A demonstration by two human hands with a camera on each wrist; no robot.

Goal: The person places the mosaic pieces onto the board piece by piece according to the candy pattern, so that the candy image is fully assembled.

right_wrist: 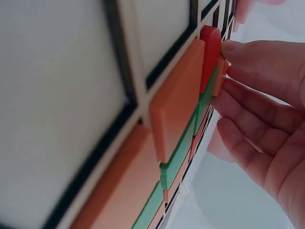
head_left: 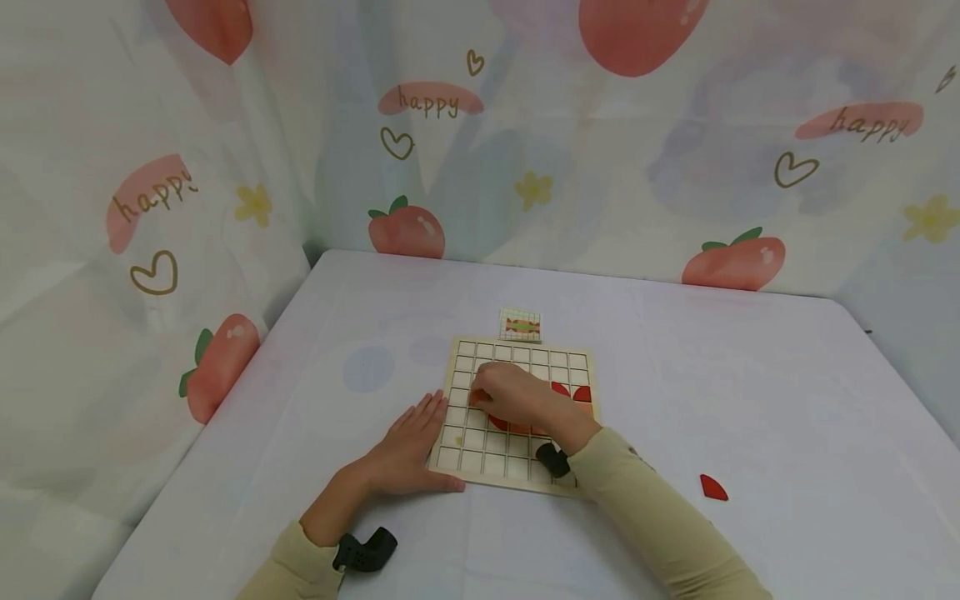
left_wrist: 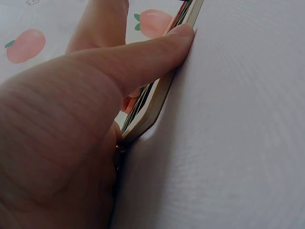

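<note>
A square grid board lies on the table with coloured pieces across its middle rows. My left hand rests flat at its left front corner, fingers straight along the left side and the thumb against the front edge. Over the board's left-middle cells, my right hand pinches a small orange tile between thumb and fingers. Beside that tile sit a red quarter-round piece and a green tile. Nearer the right wrist camera are larger orange tiles. My right hand and forearm hide part of the row.
A small pattern card lies just behind the board. One loose red quarter-round piece is on the white tablecloth to the right. A printed curtain stands behind the table and along its left.
</note>
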